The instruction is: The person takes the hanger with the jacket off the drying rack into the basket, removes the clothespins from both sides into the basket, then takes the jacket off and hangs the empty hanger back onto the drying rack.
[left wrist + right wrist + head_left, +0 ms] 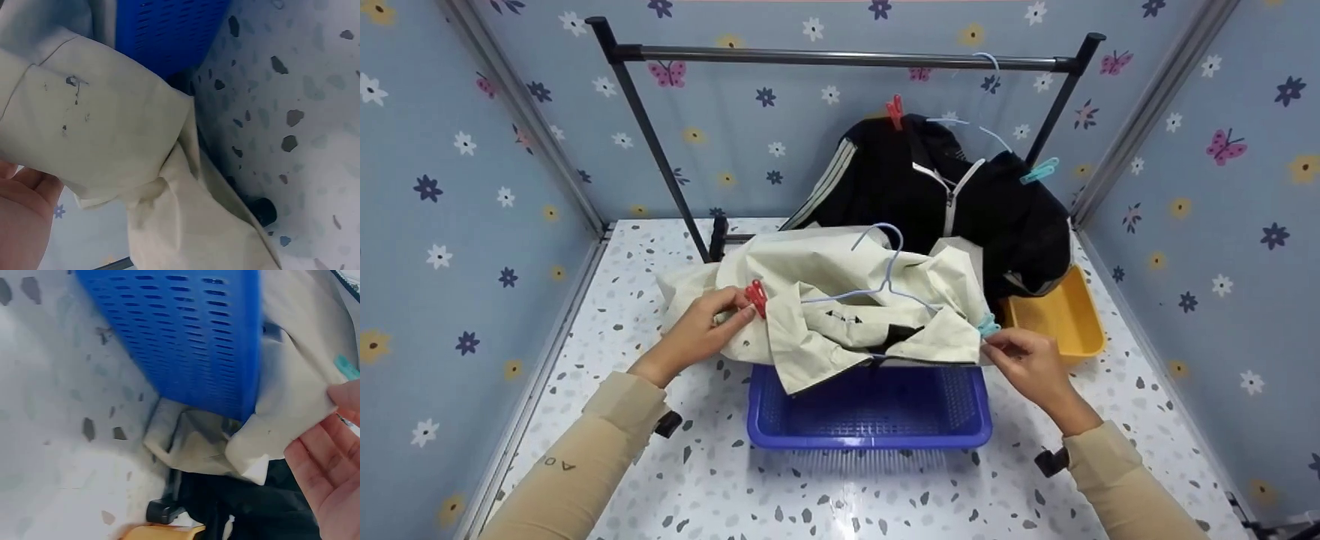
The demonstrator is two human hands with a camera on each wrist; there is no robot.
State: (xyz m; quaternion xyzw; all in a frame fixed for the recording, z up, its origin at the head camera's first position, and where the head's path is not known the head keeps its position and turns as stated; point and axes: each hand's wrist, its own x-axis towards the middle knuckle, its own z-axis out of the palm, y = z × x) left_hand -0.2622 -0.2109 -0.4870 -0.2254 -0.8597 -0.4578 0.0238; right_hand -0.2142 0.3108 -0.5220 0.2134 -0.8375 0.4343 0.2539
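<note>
A cream jacket (840, 247) lies over the back of a blue plastic basket (870, 442), its collar facing me. A light blue hanger (889, 281) sits in its neck, hook upward. At one shoulder is a red clothespin (756, 298); at the other, a teal clothespin (988, 325). My left hand (705, 322) pinches the jacket beside the red clothespin; in the left wrist view its fingers (34, 183) are at the fabric edge. With thumb and fingertips, my right hand (1027, 364) grips the cloth just below the teal clothespin. The right wrist view shows its thumb pressed on the jacket (298, 394).
Behind stands a dark metal clothes rack (840, 55). A black jacket (900, 180) hangs from its right end on a blue hanger, clipped with one red and one teal clothespin. A yellow bin (1080, 315) stands at the right. Patterned walls (435, 225) flank the speckled surface (705, 465).
</note>
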